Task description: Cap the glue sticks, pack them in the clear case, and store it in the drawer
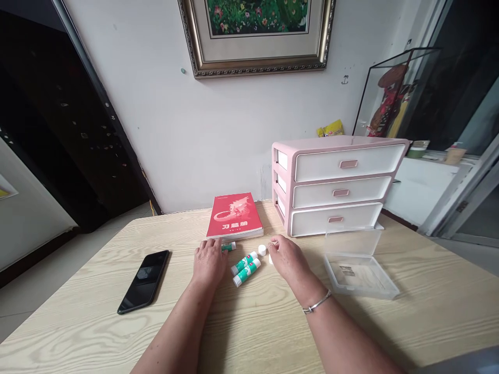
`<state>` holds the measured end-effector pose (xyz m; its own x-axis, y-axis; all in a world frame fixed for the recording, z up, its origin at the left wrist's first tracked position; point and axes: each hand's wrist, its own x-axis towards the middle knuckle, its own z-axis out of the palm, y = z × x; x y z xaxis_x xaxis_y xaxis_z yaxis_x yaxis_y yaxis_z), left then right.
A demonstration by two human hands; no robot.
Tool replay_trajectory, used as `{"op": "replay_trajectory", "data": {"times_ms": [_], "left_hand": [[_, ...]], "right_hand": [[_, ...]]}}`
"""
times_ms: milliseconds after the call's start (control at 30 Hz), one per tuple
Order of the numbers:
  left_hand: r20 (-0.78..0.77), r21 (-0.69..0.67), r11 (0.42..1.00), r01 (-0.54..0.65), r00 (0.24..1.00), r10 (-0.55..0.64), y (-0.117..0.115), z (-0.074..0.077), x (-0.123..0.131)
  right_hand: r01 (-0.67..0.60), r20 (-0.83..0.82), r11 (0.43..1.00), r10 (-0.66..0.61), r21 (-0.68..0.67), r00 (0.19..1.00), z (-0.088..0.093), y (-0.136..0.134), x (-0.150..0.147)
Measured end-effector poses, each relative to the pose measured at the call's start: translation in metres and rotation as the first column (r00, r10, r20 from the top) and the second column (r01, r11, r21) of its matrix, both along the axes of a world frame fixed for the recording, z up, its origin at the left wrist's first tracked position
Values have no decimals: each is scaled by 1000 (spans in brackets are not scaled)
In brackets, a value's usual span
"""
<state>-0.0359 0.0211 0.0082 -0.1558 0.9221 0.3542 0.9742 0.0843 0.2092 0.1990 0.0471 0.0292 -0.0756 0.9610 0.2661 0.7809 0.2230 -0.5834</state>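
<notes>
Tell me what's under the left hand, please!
A green-and-white tube pokes out from under the left hand, with its white end showing on the right. The hand covers the tube's other end, so I can't see that part or anything else hidden there.

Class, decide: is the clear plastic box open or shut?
Open: on the clear plastic box, the lid stands raised at the back.

The left hand [209, 259] is palm down, pointing to twelve o'clock; the right hand [287, 258], fingers bent, points to eleven.
</notes>
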Motion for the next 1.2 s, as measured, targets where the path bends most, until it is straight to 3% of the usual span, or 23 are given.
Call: {"op": "replay_trajectory", "data": {"times_ms": [267,433,533,600,733,867,933,1000,1067,1133,1200], "left_hand": [[58,-12,999,47,997,-46,-4,6,4],[273,66,996,55,960,-71,-6,11,1],[466,108,993,38,881,-84,-12,17,-3],[608,119,992,51,786,-114,-17,22,-4],[829,180,980,90,522,-200,-28,32,-4],[952,240,964,115,166,-257,-37,41,7],[967,243,954,173,37,-253,-42,44,17],[965,242,935,261,37,-260,-48,44,29],[947,228,908,353,137,-291,-53,43,39],[867,199,891,409,350,-354,-57,41,47],[676,154,886,438,607,-417,-59,39,53]], "right_hand": [[-62,-68,995,67,78,995,0,-8,-7],[-83,-148,990,99,111,984,1,-11,-9],[-150,-203,984,166,92,965,1,-14,-10],[-236,-262,969,248,77,933,-1,-17,-14],[-399,-456,917,358,6,815,-3,-26,-24],[-484,-622,875,360,-34,695,-1,-34,-33],[-485,-692,873,323,-46,646,0,-35,-35],[-466,-741,882,271,-64,614,-2,-33,-37],[-412,-749,909,236,-54,619,-3,-31,-37],[-326,-688,945,237,0,686,-4,-28,-37],[-250,-577,965,247,75,779,-3,-27,-35]]}}
